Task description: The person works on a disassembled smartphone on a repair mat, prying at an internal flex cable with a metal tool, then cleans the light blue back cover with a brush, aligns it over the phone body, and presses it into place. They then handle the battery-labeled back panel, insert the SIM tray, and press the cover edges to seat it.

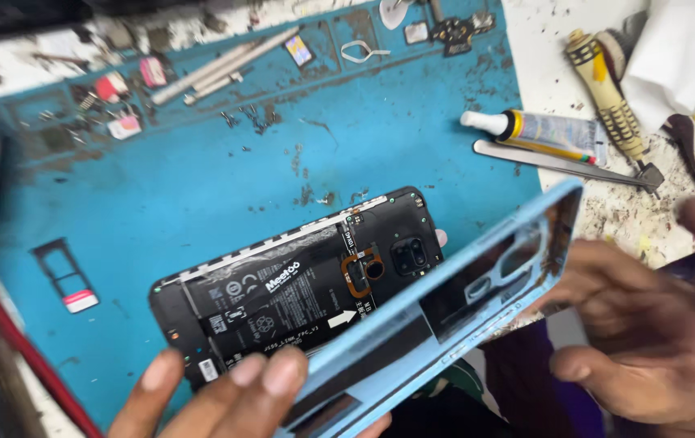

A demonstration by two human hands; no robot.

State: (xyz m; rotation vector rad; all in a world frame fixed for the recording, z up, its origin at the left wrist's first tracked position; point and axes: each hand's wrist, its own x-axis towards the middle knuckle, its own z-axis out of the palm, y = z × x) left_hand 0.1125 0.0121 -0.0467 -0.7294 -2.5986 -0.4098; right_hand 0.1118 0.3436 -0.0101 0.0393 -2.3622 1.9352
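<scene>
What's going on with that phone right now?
Left hand grips opened phone. Right hand holds light-blue back cover, lifted off. Glue tube and tweezers lie clear.

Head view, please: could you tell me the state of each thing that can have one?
Black smartphone: back off, battery and camera module exposed, held by left hand.
Light blue plastic back cover: detached, tilted, held by right hand.
Glue tube with white nozzle: lying flat.
Black SIM tray: removed, on blue mat.
</scene>
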